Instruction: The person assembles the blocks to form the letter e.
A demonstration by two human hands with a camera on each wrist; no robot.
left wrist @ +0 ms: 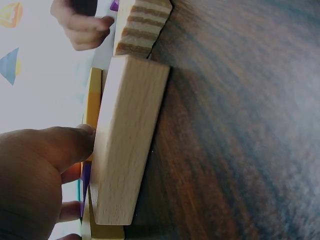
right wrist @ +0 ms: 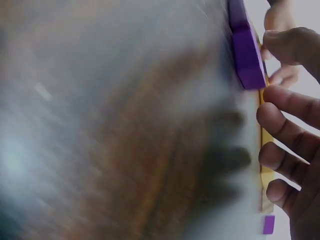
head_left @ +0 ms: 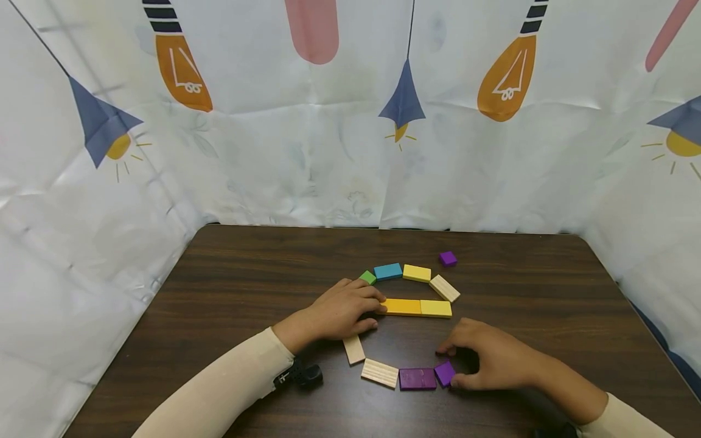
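My left hand (head_left: pixel 342 309) lies over the left part of a loop of blocks. Its fingertips touch the left end of an orange block (head_left: pixel 403 306), hiding blocks underneath. In the left wrist view, the thumb of that hand (left wrist: pixel 45 155) is beside a plain wooden block (left wrist: pixel 131 140). My right hand (head_left: pixel 493 356) is spread in a C shape beside a small purple block (head_left: pixel 445 373), its thumb close to that block; whether they touch cannot be told. Nothing shows between its fingers in the right wrist view. A longer purple block (head_left: pixel 417 379) adjoins the small one.
Across the loop's top run green (head_left: pixel 368 277), blue (head_left: pixel 388 271) and yellow (head_left: pixel 417 273) blocks, then a wooden one (head_left: pixel 445 288). A yellow block (head_left: pixel 435 309) extends the orange one. Apart sits a purple cube (head_left: pixel 448 259). A patterned curtain (head_left: pixel 306 158) borders the dark table (head_left: pixel 246 261).
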